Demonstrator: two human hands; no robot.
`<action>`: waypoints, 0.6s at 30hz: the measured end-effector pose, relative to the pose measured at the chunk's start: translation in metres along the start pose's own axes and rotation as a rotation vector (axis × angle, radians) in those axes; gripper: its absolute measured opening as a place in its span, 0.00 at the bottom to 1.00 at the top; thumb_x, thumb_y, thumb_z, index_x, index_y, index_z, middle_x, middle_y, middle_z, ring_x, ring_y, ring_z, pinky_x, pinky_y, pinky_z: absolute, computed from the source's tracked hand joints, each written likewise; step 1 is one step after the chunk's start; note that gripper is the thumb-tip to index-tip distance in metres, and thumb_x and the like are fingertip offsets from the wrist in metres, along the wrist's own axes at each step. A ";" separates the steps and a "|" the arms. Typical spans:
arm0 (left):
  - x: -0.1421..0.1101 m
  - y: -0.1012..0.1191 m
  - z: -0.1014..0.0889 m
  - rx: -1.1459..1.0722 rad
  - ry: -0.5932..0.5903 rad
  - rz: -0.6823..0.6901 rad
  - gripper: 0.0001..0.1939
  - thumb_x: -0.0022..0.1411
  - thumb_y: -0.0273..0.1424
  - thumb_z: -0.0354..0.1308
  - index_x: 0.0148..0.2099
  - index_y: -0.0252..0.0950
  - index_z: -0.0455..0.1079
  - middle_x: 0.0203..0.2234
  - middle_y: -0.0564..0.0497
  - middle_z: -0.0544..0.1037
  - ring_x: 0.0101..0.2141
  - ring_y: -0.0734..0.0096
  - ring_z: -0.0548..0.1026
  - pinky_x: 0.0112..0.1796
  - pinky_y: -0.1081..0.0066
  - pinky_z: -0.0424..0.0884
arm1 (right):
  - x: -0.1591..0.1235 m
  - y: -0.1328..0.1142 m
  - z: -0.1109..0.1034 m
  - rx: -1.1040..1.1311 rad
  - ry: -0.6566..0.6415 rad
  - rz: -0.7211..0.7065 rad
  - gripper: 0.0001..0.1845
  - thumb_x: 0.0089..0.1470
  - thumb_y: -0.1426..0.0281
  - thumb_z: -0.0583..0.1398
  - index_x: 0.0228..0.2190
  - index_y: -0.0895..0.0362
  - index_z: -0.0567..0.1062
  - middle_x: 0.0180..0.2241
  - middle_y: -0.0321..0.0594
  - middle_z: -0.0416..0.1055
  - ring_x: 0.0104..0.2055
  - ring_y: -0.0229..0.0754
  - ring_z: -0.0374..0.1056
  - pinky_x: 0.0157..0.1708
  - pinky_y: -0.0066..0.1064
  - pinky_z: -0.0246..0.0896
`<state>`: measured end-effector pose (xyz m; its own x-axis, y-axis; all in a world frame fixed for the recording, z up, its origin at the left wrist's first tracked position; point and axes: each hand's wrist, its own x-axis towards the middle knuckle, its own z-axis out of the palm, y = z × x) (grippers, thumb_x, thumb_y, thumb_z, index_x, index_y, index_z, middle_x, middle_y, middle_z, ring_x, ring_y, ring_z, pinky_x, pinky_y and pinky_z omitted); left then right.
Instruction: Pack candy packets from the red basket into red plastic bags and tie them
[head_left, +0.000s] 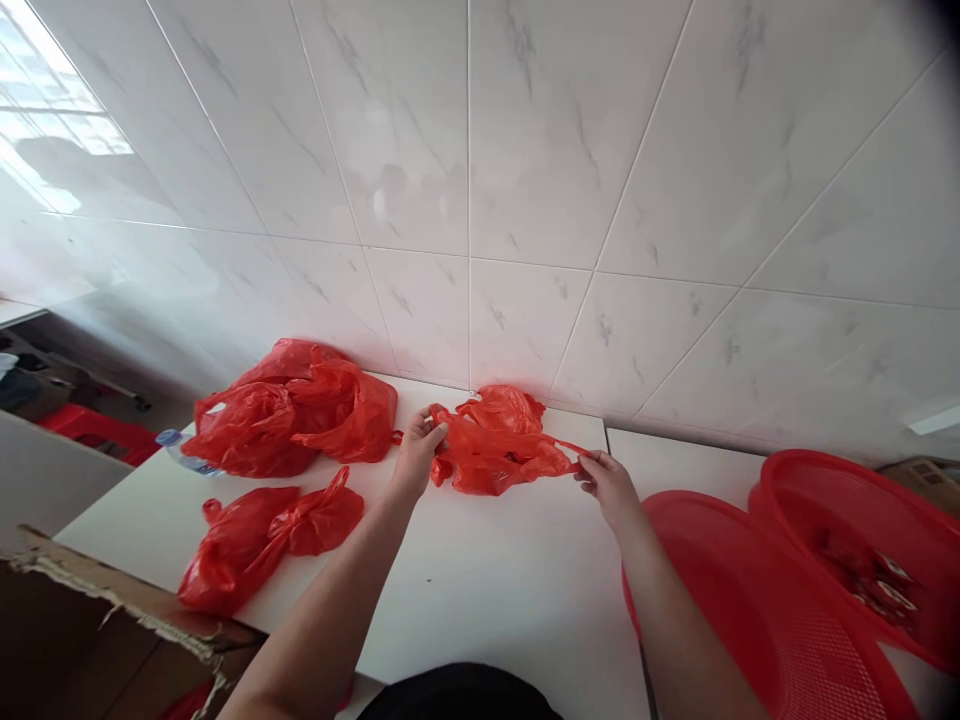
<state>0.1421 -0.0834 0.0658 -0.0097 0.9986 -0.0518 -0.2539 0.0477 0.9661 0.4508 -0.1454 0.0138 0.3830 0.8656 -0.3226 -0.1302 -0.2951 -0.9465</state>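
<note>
A crumpled red plastic bag (499, 440) lies on the white table (495, 580) near the tiled wall. My left hand (417, 455) pinches the bag's left handle loop. My right hand (607, 483) grips the right handle, pulled out thin to the side. Both hands are closed on the bag's handles and rest low over the tabletop.
A larger red bag (296, 408) sits at the back left, with a knotted red bag (266, 535) in front of it. A plastic bottle (180, 452) pokes out beside them. Red mesh baskets (832, 580) stand at the right. Torn cardboard (112, 610) edges the lower left.
</note>
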 end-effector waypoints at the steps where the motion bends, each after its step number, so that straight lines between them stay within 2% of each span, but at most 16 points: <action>1: 0.000 0.000 -0.001 0.055 0.005 -0.015 0.16 0.51 0.36 0.62 0.41 0.35 0.68 0.22 0.59 0.68 0.21 0.80 0.65 0.27 0.76 0.62 | -0.001 -0.005 -0.006 -0.049 0.028 0.001 0.13 0.38 0.61 0.66 0.24 0.55 0.72 0.26 0.38 0.75 0.29 0.38 0.69 0.26 0.28 0.60; 4: -0.004 0.005 0.001 0.183 -0.015 -0.028 0.11 0.52 0.37 0.60 0.34 0.34 0.69 0.21 0.56 0.70 0.23 0.77 0.67 0.28 0.75 0.63 | -0.005 -0.019 -0.017 -0.039 0.038 -0.046 0.13 0.39 0.60 0.65 0.24 0.55 0.72 0.26 0.38 0.74 0.29 0.40 0.70 0.26 0.28 0.60; 7: -0.006 0.016 0.010 0.356 -0.046 0.052 0.09 0.54 0.36 0.58 0.33 0.35 0.70 0.22 0.54 0.72 0.25 0.74 0.69 0.29 0.73 0.64 | -0.011 -0.032 -0.019 -0.052 0.045 -0.133 0.11 0.41 0.61 0.64 0.25 0.55 0.73 0.26 0.36 0.74 0.31 0.39 0.70 0.28 0.28 0.61; 9: -0.005 0.023 0.013 0.494 0.004 0.111 0.07 0.54 0.35 0.56 0.32 0.36 0.71 0.23 0.54 0.74 0.26 0.73 0.70 0.28 0.73 0.64 | -0.014 -0.040 -0.018 -0.024 0.102 -0.179 0.09 0.41 0.63 0.65 0.25 0.55 0.73 0.26 0.36 0.74 0.32 0.38 0.69 0.31 0.28 0.63; 12: -0.003 0.029 0.013 0.608 0.082 0.182 0.06 0.53 0.31 0.54 0.32 0.36 0.71 0.25 0.53 0.75 0.27 0.71 0.71 0.28 0.73 0.65 | -0.017 -0.046 -0.014 0.194 0.130 -0.224 0.08 0.42 0.65 0.66 0.23 0.54 0.72 0.31 0.36 0.76 0.39 0.39 0.70 0.38 0.29 0.65; 15: -0.004 0.029 0.015 0.613 0.100 0.182 0.06 0.53 0.30 0.53 0.31 0.37 0.70 0.24 0.54 0.73 0.25 0.73 0.69 0.26 0.74 0.64 | -0.017 -0.050 -0.008 0.342 0.032 -0.168 0.11 0.41 0.66 0.67 0.22 0.55 0.70 0.35 0.39 0.77 0.42 0.41 0.70 0.41 0.30 0.65; 18: -0.008 0.030 0.026 0.530 0.069 0.098 0.05 0.53 0.31 0.53 0.32 0.37 0.69 0.23 0.56 0.72 0.22 0.76 0.67 0.24 0.75 0.64 | -0.016 -0.051 0.006 0.492 -0.124 -0.140 0.13 0.41 0.65 0.68 0.24 0.54 0.70 0.33 0.39 0.76 0.39 0.41 0.71 0.39 0.32 0.66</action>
<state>0.1599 -0.0894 0.1016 -0.0772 0.9960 0.0459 0.2743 -0.0230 0.9614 0.4457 -0.1420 0.0674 0.3206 0.9331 -0.1627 -0.5108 0.0256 -0.8593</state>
